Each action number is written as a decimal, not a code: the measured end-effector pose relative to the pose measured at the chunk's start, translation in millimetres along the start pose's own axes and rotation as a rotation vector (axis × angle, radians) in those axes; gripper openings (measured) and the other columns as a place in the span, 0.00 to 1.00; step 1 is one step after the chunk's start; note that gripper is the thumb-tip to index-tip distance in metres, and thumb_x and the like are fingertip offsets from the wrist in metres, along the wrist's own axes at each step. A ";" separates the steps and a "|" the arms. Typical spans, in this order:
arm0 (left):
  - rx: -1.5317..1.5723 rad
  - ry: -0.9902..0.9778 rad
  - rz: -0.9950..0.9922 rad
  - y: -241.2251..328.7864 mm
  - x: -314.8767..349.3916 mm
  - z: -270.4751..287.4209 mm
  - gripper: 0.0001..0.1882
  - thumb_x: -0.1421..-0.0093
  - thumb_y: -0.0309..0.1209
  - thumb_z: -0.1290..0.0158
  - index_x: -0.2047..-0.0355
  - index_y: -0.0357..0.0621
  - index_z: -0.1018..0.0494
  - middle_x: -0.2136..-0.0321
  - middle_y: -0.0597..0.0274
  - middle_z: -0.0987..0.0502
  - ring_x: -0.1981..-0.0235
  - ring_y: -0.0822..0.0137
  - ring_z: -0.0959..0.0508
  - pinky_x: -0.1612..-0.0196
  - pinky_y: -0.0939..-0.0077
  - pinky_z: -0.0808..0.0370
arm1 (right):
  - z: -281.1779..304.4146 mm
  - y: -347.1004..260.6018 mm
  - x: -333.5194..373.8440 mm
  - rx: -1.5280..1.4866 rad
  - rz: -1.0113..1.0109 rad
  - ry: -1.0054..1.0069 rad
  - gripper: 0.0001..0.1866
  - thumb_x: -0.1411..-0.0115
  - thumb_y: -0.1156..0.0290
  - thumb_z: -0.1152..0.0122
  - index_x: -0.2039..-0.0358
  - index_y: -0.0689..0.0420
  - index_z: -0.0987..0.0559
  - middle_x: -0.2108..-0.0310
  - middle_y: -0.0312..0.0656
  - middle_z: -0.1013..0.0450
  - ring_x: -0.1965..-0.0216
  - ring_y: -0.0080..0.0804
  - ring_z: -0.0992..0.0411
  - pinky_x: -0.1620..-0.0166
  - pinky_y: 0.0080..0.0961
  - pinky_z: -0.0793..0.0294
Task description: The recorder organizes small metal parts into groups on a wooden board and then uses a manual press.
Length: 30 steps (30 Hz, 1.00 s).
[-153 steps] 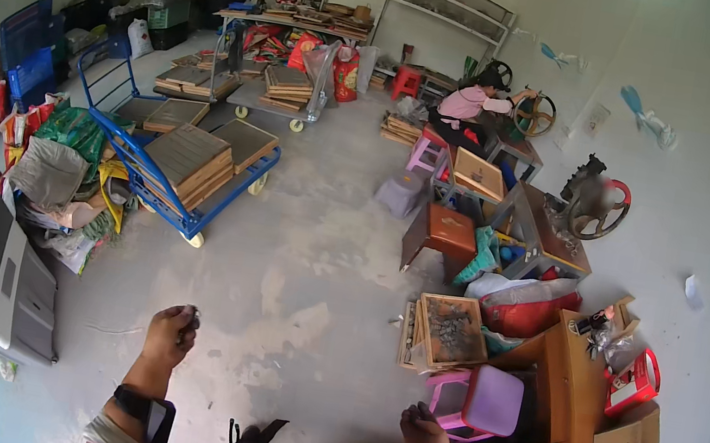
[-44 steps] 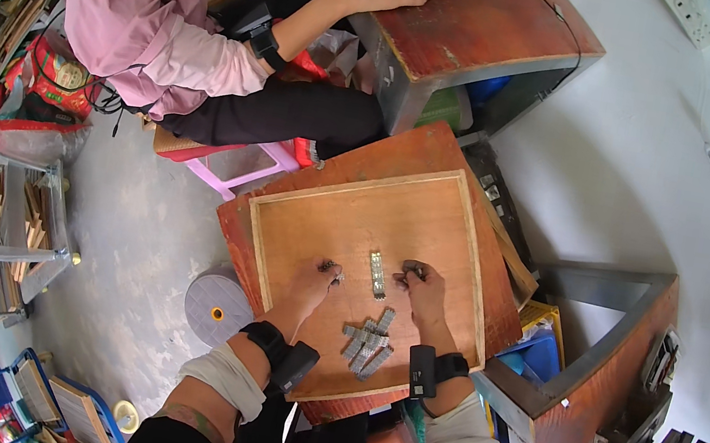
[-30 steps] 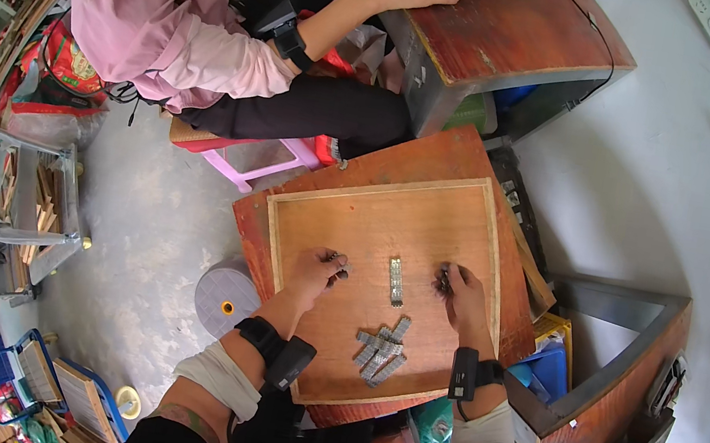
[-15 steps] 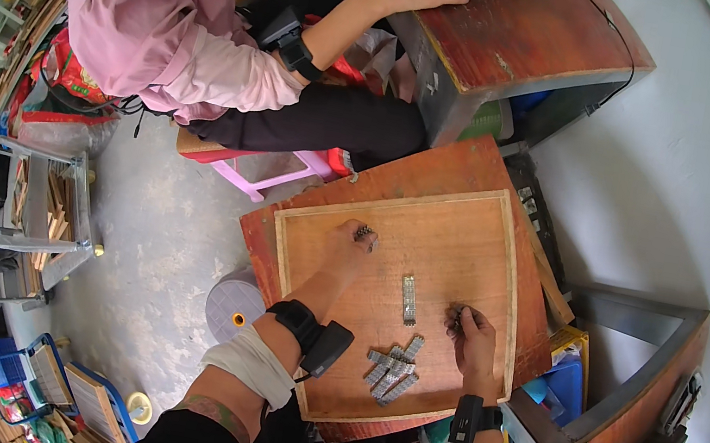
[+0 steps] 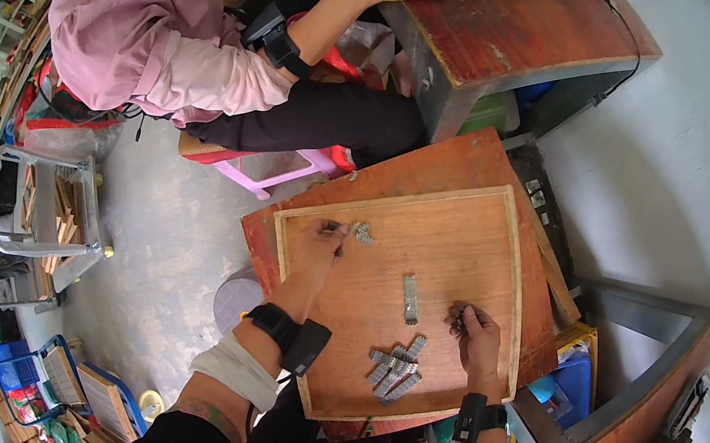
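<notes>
Inside a shallow wooden tray [image 5: 392,198], my left hand [image 5: 323,243] is at the far left with its fingers drawn together. Whatever they pinch is too small to make out. Just right of its fingertips lies a small pile of silvery metal pieces [image 5: 362,232]. My right hand [image 5: 478,338], near the tray's right side, is closed around small dark metal pieces [image 5: 456,316], partly hidden by the fingers. Between the hands lies a flat strip of metal links [image 5: 409,299]. Nearer to me, several similar strips [image 5: 395,369] overlap in a crossed heap.
The tray rests on a reddish wooden table [image 5: 488,155]. Across from me, a person in a pink top [image 5: 122,42] sits on a pink stool [image 5: 274,172], one hand on a cabinet [image 5: 516,42]. A metal-framed stand [image 5: 615,406] is at right, a grey round stool [image 5: 236,303] at left.
My left hand has moved left, off the small pile, which now lies uncovered on the tray. My right hand has hardly moved. The seated person's head and body have shifted slightly.
</notes>
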<state>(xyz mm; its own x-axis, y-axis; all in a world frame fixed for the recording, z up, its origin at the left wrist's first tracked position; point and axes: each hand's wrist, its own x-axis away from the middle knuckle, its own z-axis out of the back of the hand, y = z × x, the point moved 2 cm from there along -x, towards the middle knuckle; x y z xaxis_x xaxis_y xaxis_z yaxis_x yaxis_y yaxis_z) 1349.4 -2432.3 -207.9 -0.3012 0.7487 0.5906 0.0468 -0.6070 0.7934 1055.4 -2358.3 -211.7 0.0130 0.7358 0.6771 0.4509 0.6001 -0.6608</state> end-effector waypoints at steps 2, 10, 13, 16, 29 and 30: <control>0.251 -0.113 0.147 -1.6 11.0 14.0 0.14 0.44 0.36 0.48 0.68 0.36 0.33 0.82 0.62 0.30 0.83 0.73 0.31 0.83 0.80 0.36 | 0.5 -1.3 0.2 -0.001 0.004 -0.009 0.12 0.42 0.72 0.51 0.63 0.68 0.28 0.70 0.44 0.28 0.72 0.28 0.29 0.72 0.18 0.34; 0.257 -0.198 0.109 -21.1 63.0 36.8 0.09 0.43 0.27 0.53 0.64 0.34 0.32 0.70 0.53 0.29 0.72 0.60 0.28 0.70 0.72 0.31 | 1.2 4.5 0.0 -0.017 -0.003 0.001 0.12 0.42 0.71 0.51 0.62 0.68 0.28 0.70 0.43 0.28 0.72 0.28 0.29 0.71 0.18 0.34; -0.572 -0.062 -0.620 -37.0 101.1 26.5 0.12 0.50 0.19 0.54 0.64 0.37 0.32 0.69 0.52 0.30 0.68 0.57 0.29 0.65 0.69 0.31 | 4.4 5.7 0.1 0.004 0.039 -0.033 0.12 0.41 0.71 0.51 0.62 0.67 0.28 0.70 0.43 0.28 0.72 0.28 0.29 0.72 0.18 0.33; -0.811 -0.018 -0.918 -56.8 120.5 12.8 0.15 0.55 0.19 0.53 0.63 0.39 0.32 0.68 0.52 0.31 0.65 0.54 0.30 0.63 0.68 0.32 | 7.0 6.7 -0.1 -0.016 0.061 -0.009 0.12 0.41 0.71 0.51 0.62 0.66 0.28 0.69 0.43 0.27 0.71 0.27 0.29 0.70 0.18 0.33; -0.858 -0.054 -0.809 -66.1 130.9 34.1 0.30 0.50 0.41 0.48 0.50 0.39 0.40 0.48 0.50 0.39 0.45 0.45 0.44 0.46 0.49 0.46 | -6.5 -5.6 5.5 -0.502 -0.036 -0.269 0.23 0.39 0.54 0.59 0.54 0.61 0.33 0.57 0.44 0.31 0.51 0.39 0.36 0.49 0.33 0.38; -0.850 -0.002 -0.785 -63.6 133.5 42.2 0.28 0.50 0.38 0.48 0.50 0.39 0.40 0.49 0.48 0.39 0.46 0.45 0.42 0.47 0.52 0.45 | -9.2 -8.4 3.8 -0.501 -0.033 -0.270 0.23 0.39 0.54 0.59 0.54 0.61 0.33 0.57 0.44 0.31 0.51 0.39 0.36 0.49 0.33 0.38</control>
<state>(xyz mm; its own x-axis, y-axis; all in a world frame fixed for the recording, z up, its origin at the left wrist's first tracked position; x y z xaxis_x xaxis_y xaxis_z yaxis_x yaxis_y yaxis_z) 1346.5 -2282.4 -173.3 0.0379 0.9991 -0.0195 -0.8085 0.0421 0.5869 1060.0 -2363.5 -200.6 -0.2077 0.8127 0.5444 0.8162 0.4507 -0.3615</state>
